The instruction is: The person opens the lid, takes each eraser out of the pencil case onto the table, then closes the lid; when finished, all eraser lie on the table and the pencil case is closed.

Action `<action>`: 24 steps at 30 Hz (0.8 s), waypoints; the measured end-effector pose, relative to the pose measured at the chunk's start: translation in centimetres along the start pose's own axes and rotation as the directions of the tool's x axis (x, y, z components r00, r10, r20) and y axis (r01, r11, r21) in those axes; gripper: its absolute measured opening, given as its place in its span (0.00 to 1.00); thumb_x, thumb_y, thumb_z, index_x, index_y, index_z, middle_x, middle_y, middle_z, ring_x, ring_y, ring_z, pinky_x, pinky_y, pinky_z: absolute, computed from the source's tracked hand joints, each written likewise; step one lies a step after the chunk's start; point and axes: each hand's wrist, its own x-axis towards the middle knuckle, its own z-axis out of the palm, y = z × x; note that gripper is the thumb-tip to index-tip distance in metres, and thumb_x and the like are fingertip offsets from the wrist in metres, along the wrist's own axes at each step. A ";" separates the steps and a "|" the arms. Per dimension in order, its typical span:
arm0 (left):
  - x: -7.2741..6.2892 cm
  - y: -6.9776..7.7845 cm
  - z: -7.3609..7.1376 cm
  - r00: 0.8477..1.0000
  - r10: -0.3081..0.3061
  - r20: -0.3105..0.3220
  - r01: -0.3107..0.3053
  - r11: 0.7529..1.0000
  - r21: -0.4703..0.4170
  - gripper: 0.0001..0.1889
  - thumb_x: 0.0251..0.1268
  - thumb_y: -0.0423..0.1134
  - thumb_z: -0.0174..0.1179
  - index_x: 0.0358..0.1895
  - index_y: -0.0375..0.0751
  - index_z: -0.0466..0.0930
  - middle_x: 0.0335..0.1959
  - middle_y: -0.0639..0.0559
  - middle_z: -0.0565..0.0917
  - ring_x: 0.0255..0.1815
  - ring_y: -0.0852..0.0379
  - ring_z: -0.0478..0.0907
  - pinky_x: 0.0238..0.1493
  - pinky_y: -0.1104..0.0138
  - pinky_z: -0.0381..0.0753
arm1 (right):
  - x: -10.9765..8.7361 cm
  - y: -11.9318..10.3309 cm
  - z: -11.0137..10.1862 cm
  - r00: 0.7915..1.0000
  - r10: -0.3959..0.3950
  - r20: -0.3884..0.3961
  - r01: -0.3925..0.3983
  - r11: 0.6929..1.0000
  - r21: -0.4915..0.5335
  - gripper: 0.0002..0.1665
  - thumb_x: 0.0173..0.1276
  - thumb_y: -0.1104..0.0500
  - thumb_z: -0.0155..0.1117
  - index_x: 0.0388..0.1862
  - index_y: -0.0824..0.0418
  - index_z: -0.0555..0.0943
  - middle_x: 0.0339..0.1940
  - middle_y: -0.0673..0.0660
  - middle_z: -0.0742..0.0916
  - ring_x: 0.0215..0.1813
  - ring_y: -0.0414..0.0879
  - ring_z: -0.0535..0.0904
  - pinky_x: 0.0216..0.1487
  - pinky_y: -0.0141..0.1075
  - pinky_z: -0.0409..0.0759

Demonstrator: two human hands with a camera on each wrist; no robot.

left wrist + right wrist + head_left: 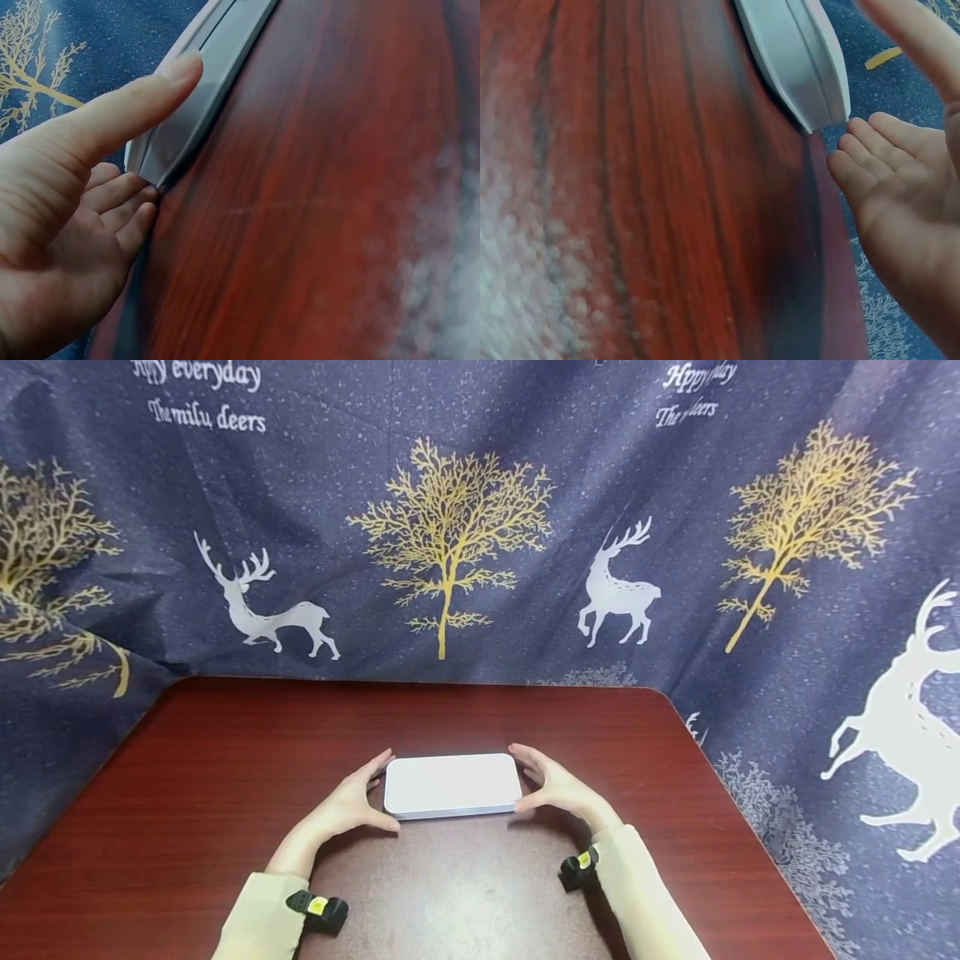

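A flat white box (453,785) with rounded corners lies lengthwise on the brown table. A seam runs along its grey-white side (206,90) in the left wrist view. Around its left end is my left hand (352,802), thumb at the front corner and fingers toward the back one. In the left wrist view, its fingertips are right at the box's end. My right hand (558,789) spreads about the right end in the same way. From the right wrist, a small gap shows between those fingers (866,154) and the box end (829,105).
The reddish-brown wooden table (247,735) has rounded far corners. Behind it and to the right hangs a dark blue cloth (517,610) printed with deer and golden trees. Black straps with small devices (322,910) sit at both wrists.
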 end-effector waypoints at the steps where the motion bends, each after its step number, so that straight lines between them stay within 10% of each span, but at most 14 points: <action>1: 0.0 0.0 0.0 1.000 -0.003 0.000 0.003 1.000 0.005 0.64 0.32 0.37 0.83 0.75 0.27 0.48 0.73 0.29 0.60 0.72 0.33 0.61 0.71 0.46 0.67 | 0.0 0.1 0.0 1.000 0.003 0.003 -0.003 1.000 -0.005 0.59 0.52 0.69 0.76 0.76 0.72 0.50 0.78 0.70 0.56 0.80 0.63 0.47 0.80 0.55 0.48; 24: 0.1 0.2 0.6 0.997 -0.056 -0.046 0.060 0.994 0.095 0.61 0.35 0.40 0.82 0.75 0.31 0.52 0.68 0.28 0.66 0.63 0.33 0.71 0.66 0.46 0.75 | 0.9 1.0 0.4 1.000 -0.011 -0.020 0.010 0.999 -0.041 0.57 0.47 0.73 0.76 0.74 0.72 0.56 0.75 0.70 0.62 0.78 0.63 0.54 0.80 0.54 0.50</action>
